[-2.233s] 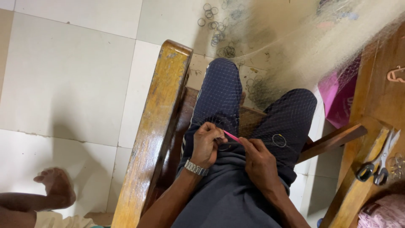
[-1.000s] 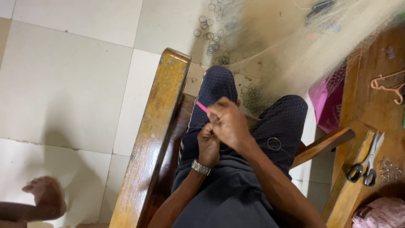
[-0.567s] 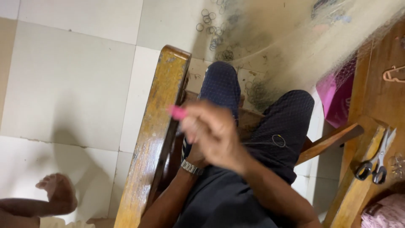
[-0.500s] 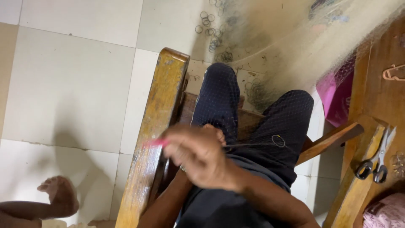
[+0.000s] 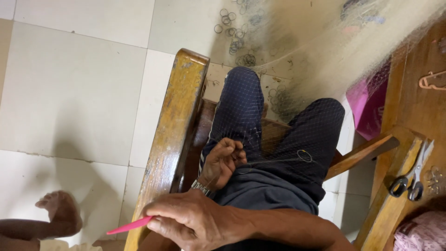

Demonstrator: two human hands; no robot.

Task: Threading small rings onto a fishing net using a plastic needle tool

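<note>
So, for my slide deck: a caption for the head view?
Right hand draws pink netting needle aside; left hand pinches fishing net.

Wooden armrest (image 5: 172, 135) blocks leftward; net (image 5: 297, 60) crowds ahead.

Soft, even daylight fills the scene, brightest on the pale square floor tiles (image 5: 79, 88) at far left. A diffuse grey shadow falls on them left of the worn yellow wooden armrest (image 5: 174, 135), with no hard edges or glare. The fine translucent fishing net (image 5: 325, 51) at far right blurs into haze. The near right hand (image 5: 190, 223) is slightly soft; the frame's centre stays sharp.
</note>
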